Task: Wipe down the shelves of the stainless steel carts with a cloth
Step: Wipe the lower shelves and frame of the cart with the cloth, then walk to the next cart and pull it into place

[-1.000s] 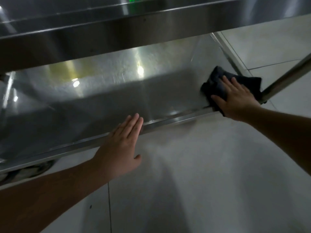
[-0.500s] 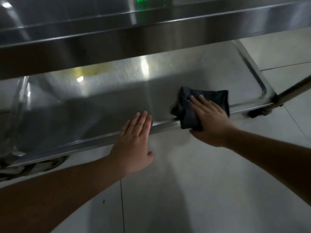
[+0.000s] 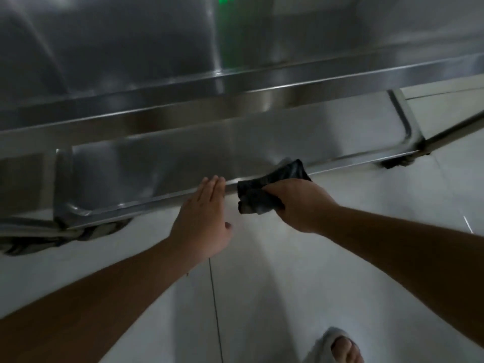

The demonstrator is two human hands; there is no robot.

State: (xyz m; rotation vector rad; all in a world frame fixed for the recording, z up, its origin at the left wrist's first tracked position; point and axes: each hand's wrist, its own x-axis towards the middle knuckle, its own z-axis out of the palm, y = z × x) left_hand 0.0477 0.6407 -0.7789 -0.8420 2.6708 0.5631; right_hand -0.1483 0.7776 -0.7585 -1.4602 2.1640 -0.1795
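cloth (image 3: 264, 191): dark, bunched, lying over the front rim of the lower shelf (image 3: 183, 158), one part on the shelf, one part hanging in front of the rim.
right hand (image 3: 298, 203): fingers curled around the cloth, holding it at the rim.
left hand (image 3: 204, 218): flat, fingers straight and together, fingertips touching the same rim just beside the cloth; it holds nothing.
upper shelf (image 3: 131, 48): above, shiny, with a green reflection.
floor (image 3: 275, 284): light tiles; a foot in a slipper (image 3: 337, 347) at the bottom.
progress: i judge the lower shelf wiping is near its end, at the front edge. the pictures cannot show which surfaces are clean. other shelves may remain.
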